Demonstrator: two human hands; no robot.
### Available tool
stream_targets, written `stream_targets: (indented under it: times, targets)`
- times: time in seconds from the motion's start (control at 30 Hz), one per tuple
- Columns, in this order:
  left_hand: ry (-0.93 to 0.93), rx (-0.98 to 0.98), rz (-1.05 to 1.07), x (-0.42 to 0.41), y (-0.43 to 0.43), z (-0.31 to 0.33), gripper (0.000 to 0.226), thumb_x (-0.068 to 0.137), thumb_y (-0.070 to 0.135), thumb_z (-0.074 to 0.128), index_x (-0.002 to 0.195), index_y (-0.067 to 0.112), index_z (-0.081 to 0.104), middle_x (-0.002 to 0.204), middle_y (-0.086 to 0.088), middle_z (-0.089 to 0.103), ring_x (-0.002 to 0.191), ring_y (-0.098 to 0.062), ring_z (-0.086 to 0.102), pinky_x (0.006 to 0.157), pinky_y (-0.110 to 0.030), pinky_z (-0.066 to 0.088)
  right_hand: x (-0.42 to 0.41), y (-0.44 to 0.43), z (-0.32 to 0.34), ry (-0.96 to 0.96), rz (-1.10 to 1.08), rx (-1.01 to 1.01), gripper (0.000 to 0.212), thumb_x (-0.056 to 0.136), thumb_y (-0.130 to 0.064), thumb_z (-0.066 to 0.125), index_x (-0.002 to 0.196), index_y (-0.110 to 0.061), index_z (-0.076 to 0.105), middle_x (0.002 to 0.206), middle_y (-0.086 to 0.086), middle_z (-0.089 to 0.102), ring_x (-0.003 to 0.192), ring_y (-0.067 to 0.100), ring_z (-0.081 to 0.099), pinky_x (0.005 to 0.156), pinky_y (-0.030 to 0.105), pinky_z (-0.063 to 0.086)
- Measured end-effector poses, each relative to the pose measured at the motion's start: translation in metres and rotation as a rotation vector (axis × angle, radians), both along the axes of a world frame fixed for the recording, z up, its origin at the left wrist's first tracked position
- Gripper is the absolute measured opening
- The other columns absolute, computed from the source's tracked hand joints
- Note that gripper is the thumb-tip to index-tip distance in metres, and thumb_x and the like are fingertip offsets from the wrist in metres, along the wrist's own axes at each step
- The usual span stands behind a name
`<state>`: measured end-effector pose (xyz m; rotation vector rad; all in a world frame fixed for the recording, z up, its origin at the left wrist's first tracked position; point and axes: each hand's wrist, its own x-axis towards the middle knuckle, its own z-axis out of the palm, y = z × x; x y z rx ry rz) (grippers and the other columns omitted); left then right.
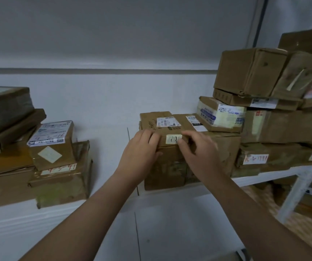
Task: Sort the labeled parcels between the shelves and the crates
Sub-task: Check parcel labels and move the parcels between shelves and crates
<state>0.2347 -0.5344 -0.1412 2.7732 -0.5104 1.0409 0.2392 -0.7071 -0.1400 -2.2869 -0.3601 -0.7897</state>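
A flat brown parcel with a white shipping label on top and a small pale sticker on its front lies on a larger worn box on the white shelf. My left hand grips the flat parcel's front left corner, fingers curled over its top edge. My right hand holds its front right part, thumb by the sticker and fingers curled on the front edge.
A tall stack of cardboard parcels fills the shelf to the right, right beside the held parcel. Another pile of parcels stands on the left. A white wall gap separates the two piles. A lower shelf level shows at bottom right.
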Motion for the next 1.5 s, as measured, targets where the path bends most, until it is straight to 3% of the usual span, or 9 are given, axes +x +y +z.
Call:
stream_targets:
  times: [0.13,0.27,0.47,0.53,0.67,1.1,1.2,1.27,1.5]
  targets:
    - [-0.147,-0.043,-0.068,-0.007,-0.001,-0.005,0.022,0.074,0.003,0.074,0.093,0.000,0.063,0.093,-0.018,0.061,0.082,-0.036,0.059,0.064,-0.041,0.054,-0.002,-0.002,0.000,0.059,0.104,0.259,0.025,0.094,-0.038,0.054,0.113,-0.023,0.061,0.093,-0.018,0.057,0.087,-0.001,0.054,0.067,0.011,0.041]
    - [-0.286,-0.007,-0.135,-0.016,-0.001,-0.013,0.027,0.072,0.003,0.073,0.095,-0.003,0.061,0.093,-0.021,0.061,0.082,-0.036,0.059,0.064,-0.037,0.053,-0.002,-0.001,0.001,0.124,0.139,0.401,0.027,0.089,-0.035,0.061,0.113,-0.027,0.054,0.103,-0.006,0.059,0.078,0.002,0.057,0.058,0.011,0.043]
    - [-0.203,-0.200,-0.118,-0.030,0.002,-0.023,0.042,0.083,0.040,0.064,0.111,0.011,0.056,0.126,-0.013,0.043,0.116,-0.025,0.042,0.093,-0.030,0.042,-0.012,-0.003,-0.006,0.166,0.473,0.747,0.060,0.088,-0.017,0.066,0.138,-0.031,0.034,0.119,-0.006,0.063,0.103,0.003,0.064,0.078,0.020,0.054]
    - [-0.036,-0.489,-0.160,-0.038,0.000,-0.018,0.049,0.078,0.052,0.058,0.120,0.028,0.050,0.138,-0.002,0.035,0.124,-0.015,0.039,0.100,-0.020,0.036,-0.016,-0.002,-0.012,0.125,0.538,0.742,0.060,0.090,-0.011,0.063,0.139,-0.030,0.034,0.121,-0.001,0.063,0.108,0.007,0.063,0.085,0.025,0.054]
    - [0.079,-1.020,-0.261,-0.046,-0.003,-0.013,0.058,0.085,0.025,0.067,0.117,0.060,0.033,0.120,0.030,0.046,0.097,0.001,0.060,0.076,-0.024,0.056,-0.025,0.005,-0.022,0.074,0.647,0.738,0.053,0.092,-0.007,0.057,0.136,-0.032,0.040,0.127,-0.004,0.060,0.115,0.010,0.059,0.086,0.023,0.053]
    - [0.022,-1.267,-0.262,-0.055,0.024,0.000,0.029,0.096,0.012,0.051,0.103,0.035,0.066,0.100,0.011,0.071,0.095,-0.006,0.065,0.075,-0.020,0.052,-0.029,0.006,-0.004,0.128,0.716,0.961,0.047,0.088,-0.021,0.057,0.130,-0.034,0.041,0.124,0.002,0.061,0.108,0.021,0.064,0.076,0.033,0.057]
    - [0.042,-1.225,-0.255,-0.060,0.040,0.015,0.024,0.094,0.010,0.054,0.101,0.027,0.069,0.093,0.012,0.072,0.088,-0.004,0.066,0.072,-0.018,0.053,-0.028,-0.004,0.016,0.144,0.702,0.997,0.059,0.084,-0.028,0.063,0.129,-0.054,0.034,0.130,0.002,0.056,0.102,0.021,0.067,0.067,0.039,0.059]
    - [0.011,-1.106,-0.202,-0.063,0.045,0.023,0.020,0.092,0.013,0.058,0.104,0.025,0.069,0.095,0.014,0.071,0.089,-0.001,0.064,0.076,-0.021,0.054,-0.028,-0.003,0.020,0.160,0.664,0.919,0.051,0.086,-0.021,0.062,0.128,-0.043,0.043,0.122,0.002,0.063,0.095,0.020,0.070,0.060,0.039,0.060]
    - [-0.050,-0.131,0.010,-0.078,0.046,0.015,0.074,0.075,0.067,0.058,0.139,0.035,0.039,0.152,-0.004,0.029,0.141,-0.027,0.020,0.111,-0.054,0.015,-0.029,0.023,0.029,0.101,0.563,1.148,0.032,0.090,-0.006,0.061,0.106,-0.028,0.045,0.116,0.007,0.064,0.093,0.020,0.071,0.060,0.031,0.058]
